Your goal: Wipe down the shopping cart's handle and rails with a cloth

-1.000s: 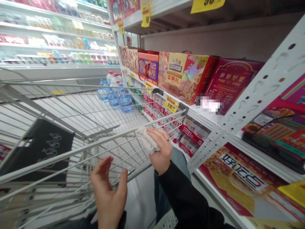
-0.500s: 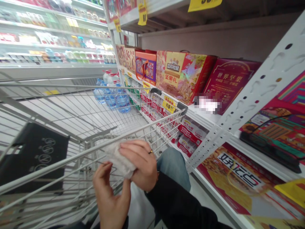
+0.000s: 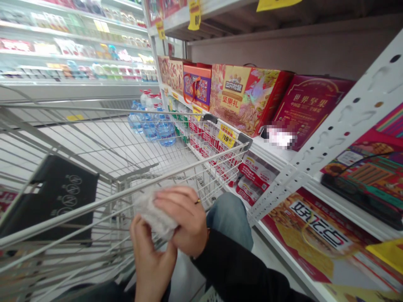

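The right hand (image 3: 181, 220) closes around a crumpled white tissue (image 3: 153, 216), and the left hand (image 3: 151, 262) cups its lower side from below. Both hands hover just above the near rail of a wire shopping cart (image 3: 94, 205), beside a white store shelf (image 3: 330, 197).

Left hand (image 3: 153, 262), right hand (image 3: 179, 220), tissue (image 3: 154, 216), wire cart (image 3: 94, 205)

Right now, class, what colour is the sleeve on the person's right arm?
The sleeve is black; the head view shows it best.
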`<state>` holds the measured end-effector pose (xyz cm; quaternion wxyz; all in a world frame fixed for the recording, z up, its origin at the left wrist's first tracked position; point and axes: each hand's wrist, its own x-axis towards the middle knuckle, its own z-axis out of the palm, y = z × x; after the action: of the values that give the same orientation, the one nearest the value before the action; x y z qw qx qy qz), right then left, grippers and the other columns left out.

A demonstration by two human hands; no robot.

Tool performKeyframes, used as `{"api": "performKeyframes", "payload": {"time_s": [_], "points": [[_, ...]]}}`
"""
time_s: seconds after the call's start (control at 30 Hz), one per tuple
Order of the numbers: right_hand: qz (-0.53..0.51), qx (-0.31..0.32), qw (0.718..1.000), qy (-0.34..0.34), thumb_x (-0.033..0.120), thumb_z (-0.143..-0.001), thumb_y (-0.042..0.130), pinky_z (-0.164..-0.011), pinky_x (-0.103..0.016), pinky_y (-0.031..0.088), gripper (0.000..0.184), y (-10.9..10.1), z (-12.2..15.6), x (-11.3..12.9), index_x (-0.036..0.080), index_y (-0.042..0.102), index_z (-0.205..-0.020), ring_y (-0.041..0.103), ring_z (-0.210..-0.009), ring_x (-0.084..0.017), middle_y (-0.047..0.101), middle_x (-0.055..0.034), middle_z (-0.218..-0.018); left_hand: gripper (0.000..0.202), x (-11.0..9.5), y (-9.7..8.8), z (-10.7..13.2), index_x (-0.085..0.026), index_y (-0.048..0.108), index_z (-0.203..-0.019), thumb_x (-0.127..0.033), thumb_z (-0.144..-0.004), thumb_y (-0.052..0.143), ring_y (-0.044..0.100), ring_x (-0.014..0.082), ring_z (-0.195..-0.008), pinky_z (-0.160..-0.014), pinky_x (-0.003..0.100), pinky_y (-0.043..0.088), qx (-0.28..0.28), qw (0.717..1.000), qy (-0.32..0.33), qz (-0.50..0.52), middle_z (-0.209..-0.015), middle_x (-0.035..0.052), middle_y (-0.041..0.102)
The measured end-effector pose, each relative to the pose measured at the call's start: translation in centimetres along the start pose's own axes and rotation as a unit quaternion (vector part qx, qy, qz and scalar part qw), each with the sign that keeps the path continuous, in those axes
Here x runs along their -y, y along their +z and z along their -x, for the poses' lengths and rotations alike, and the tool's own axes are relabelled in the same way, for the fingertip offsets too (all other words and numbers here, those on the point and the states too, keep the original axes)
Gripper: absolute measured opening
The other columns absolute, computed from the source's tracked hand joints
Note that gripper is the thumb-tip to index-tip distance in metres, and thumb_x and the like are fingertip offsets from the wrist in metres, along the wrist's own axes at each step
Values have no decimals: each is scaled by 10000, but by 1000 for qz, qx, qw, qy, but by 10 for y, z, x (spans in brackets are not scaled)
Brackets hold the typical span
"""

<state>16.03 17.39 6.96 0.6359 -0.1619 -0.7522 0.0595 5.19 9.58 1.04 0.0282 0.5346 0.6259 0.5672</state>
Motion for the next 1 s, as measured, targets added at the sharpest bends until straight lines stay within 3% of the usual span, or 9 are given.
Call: {"api": "performKeyframes", "payload": {"time_s": [0.07, 0.23, 0.33, 0.43, 0.53, 0.63, 0.7, 0.87, 1.0], "points": [[-18, 28, 999, -32, 151, -962, 617, -1076, -373, 623, 485, 6, -2, 8, 223, 607, -1441, 703, -1249, -220, 760, -45, -1327, 525, 4, -3, 2, -213, 516, -1355, -350, -874, 674, 534, 341, -1349, -1252, 649, 364, 6, 1000, -7, -3, -1322, 139, 558], [5, -71, 996, 59, 179, -962, 681, -1023, -402, 628, 373, -13, -5, -10, 264, 686, -1325, 732, -1156, -212, 790, -59, -1221, 344, -4, -3, 0, -262, 556, -1206, -342, -904, 700, 531, 294, -1417, -1189, 531, 485, -2, 998, -26, 62, -1463, 122, 510], [47, -107, 990, 79, 166, -964, 664, -997, -439, 623, 314, -27, -4, -24, 279, 727, -1250, 744, -1113, -230, 803, -60, -1157, 299, -12, -1, -2, -266, 562, -1164, -358, -915, 699, 537, 287, -1410, -1185, 535, 488, -7, 999, -23, 47, -1434, 115, 524], [60, -119, 988, 83, 144, -968, 625, -1003, -450, 618, 323, -24, -2, -22, 276, 725, -1245, 743, -1118, -236, 800, -67, -1157, 280, -13, -1, -3, -265, 568, -1153, -361, -921, 690, 521, 293, -1422, -1195, 549, 471, -2, 999, -19, 29, -1435, 115, 523], [37, -89, 993, 71, 136, -967, 609, -1020, -440, 621, 401, -7, 1, -6, 285, 686, -1331, 728, -1166, -230, 787, -60, -1206, 271, -6, -1, -1, -254, 576, -1144, -354, -913, 677, 520, 313, -1414, -1193, 563, 457, 4, 1000, -6, 8, -1431, 120, 524], [-15, -14, 1000, 10, 116, -946, 638, -1060, -425, 616, 521, 9, 1, 11, 270, 624, -1443, 711, -1222, -244, 764, -42, -1301, 434, 2, -3, 2, -232, 559, -1274, -358, -873, 668, 537, 344, -1371, -1204, 593, 422, -5, 1000, 12, -5, -1390, 138, 548], [-38, 3, 999, -11, 115, -944, 662, -1080, -421, 609, 525, 10, 0, 15, 240, 619, -1453, 705, -1234, -250, 757, -51, -1322, 488, 2, -5, 4, -225, 540, -1324, -345, -867, 662, 541, 343, -1359, -1206, 588, 417, -4, 1000, 17, -4, -1382, 141, 558], [8, -62, 996, 56, 137, -957, 682, -1035, -447, 603, 386, -16, 0, -5, 261, 708, -1321, 723, -1166, -232, 784, -66, -1221, 177, -12, -7, 2, -255, 574, -1104, -282, -943, 641, 522, 278, -1422, -1170, 507, 465, 8, 1000, -9, 20, -1449, 108, 538], [53, -114, 989, 78, 127, -939, 684, -1010, -469, 587, 333, -26, 2, -18, 249, 744, -1243, 730, -1119, -248, 795, -80, -1159, 142, -21, -7, 1, -249, 568, -1073, -258, -953, 643, 525, 258, -1416, -1193, 509, 419, -4, 1000, 14, -12, -1427, 107, 561]]}}
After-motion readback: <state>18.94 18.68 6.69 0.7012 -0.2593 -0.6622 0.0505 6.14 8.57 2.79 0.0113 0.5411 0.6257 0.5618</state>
